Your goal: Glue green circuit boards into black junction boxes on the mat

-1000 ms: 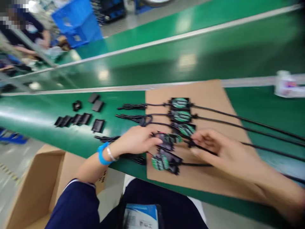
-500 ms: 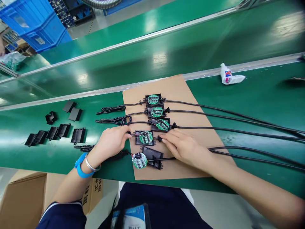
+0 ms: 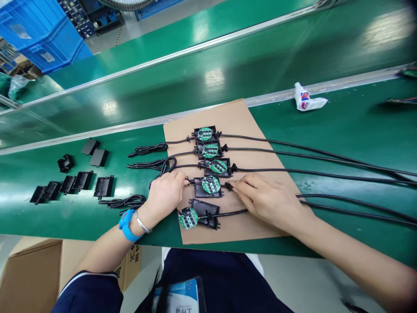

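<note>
Several black housings with round green circuit boards lie in a row on a brown cardboard sheet (image 3: 228, 114), each with black cables running left and right. My left hand (image 3: 166, 191) pinches the short cable at the left end of the fourth housing (image 3: 208, 187). My right hand (image 3: 269, 200) pinches the cable grommet at that housing's right end. A fifth housing (image 3: 203, 213) lies nearest me, its green board (image 3: 188, 217) hanging out to the left beside it.
Loose black covers (image 3: 73, 180) lie on the green conveyor (image 3: 48, 208) to the left. A crumpled white wrapper (image 3: 306, 100) sits at the far right rail. Blue crates (image 3: 39, 34) stand beyond the belts. An open cardboard box (image 3: 32, 269) is below the table's left edge.
The view has steadied and shifted. Both hands moved the fourth housing slightly right along the cardboard and stay pinched on its two cable ends.
</note>
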A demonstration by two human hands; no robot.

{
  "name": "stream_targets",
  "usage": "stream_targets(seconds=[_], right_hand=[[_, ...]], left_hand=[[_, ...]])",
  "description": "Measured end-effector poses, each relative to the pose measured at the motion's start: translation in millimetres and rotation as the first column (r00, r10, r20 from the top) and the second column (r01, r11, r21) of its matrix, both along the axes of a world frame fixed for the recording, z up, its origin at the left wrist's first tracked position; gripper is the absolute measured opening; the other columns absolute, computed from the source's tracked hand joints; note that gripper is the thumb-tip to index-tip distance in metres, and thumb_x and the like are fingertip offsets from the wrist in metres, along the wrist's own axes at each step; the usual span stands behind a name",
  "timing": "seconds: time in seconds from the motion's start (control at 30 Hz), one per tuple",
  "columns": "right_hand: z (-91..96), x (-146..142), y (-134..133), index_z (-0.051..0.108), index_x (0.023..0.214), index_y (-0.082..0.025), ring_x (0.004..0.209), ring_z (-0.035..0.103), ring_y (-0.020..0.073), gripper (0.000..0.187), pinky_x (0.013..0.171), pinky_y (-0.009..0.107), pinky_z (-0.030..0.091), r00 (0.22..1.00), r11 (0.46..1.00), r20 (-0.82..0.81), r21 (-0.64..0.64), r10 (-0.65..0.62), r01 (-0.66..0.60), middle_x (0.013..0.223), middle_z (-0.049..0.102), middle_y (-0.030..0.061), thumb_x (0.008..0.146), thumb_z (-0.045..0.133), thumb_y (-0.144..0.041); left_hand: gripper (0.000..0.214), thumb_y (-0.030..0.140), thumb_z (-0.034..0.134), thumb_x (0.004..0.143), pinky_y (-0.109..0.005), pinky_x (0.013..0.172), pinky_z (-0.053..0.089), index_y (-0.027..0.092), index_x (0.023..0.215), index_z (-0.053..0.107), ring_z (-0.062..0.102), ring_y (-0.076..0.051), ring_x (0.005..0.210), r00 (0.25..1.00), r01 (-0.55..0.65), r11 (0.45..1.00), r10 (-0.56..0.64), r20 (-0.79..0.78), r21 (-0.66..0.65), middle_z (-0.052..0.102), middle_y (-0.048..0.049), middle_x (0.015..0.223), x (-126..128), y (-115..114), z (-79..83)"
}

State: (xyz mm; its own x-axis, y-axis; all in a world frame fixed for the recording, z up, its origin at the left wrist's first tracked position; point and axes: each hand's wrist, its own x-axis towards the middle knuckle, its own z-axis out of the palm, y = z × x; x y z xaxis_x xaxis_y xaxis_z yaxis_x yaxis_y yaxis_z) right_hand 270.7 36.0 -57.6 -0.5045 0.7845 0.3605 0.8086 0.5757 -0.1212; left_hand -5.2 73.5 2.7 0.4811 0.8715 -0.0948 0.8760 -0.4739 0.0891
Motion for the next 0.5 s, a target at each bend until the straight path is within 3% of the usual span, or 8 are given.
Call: stream_targets(seconds=[0.17,0.37,0.5], right_hand=[[-1.6,3.2,0.0,0.073,0.107,-0.019,0.082,0.061,0.0201,0.029,0.072,0.033,0.047,1.0,1.0,-0.028,-0.028,0.003,-0.003,0.087,0.067,0.0073,0.097,0.046,-0.013],[-6.4,5.3,1.8,0.07,0.116,-0.018,0.085,0.057,0.0213,0.032,0.077,0.035,0.046,0.997,0.998,-0.066,-0.05,0.032,-0.036,0.09,0.068,0.008,0.097,0.046,-0.013],[-8.6,6.4,1.7,0.071,0.114,-0.018,0.082,0.056,0.0204,0.031,0.076,0.034,0.046,0.996,0.998,-0.071,-0.022,0.055,-0.056,0.091,0.068,0.0073,0.097,0.047,-0.012]], left_hand=[[0.019,0.024,0.044,0.1,-0.03,0.069,0.049,0.02,0.093,0.062,0.064,-0.02,0.085,0.989,0.107,0.987,-0.118,-0.087,-0.121,0.068,-0.0034,0.087,0.5,2.3,11.3],[0.024,0.019,0.041,0.1,-0.033,0.073,0.047,0.019,0.091,0.063,0.059,-0.02,0.081,0.984,0.175,0.982,-0.174,-0.03,0.071,0.065,-0.0056,0.086,-2.4,-12.6,17.1],[0.019,0.02,0.046,0.1,-0.034,0.072,0.047,0.018,0.093,0.063,0.059,-0.021,0.08,0.981,0.18,0.983,-0.177,-0.078,0.038,0.065,-0.0054,0.083,-1.9,-15.8,6.7]])
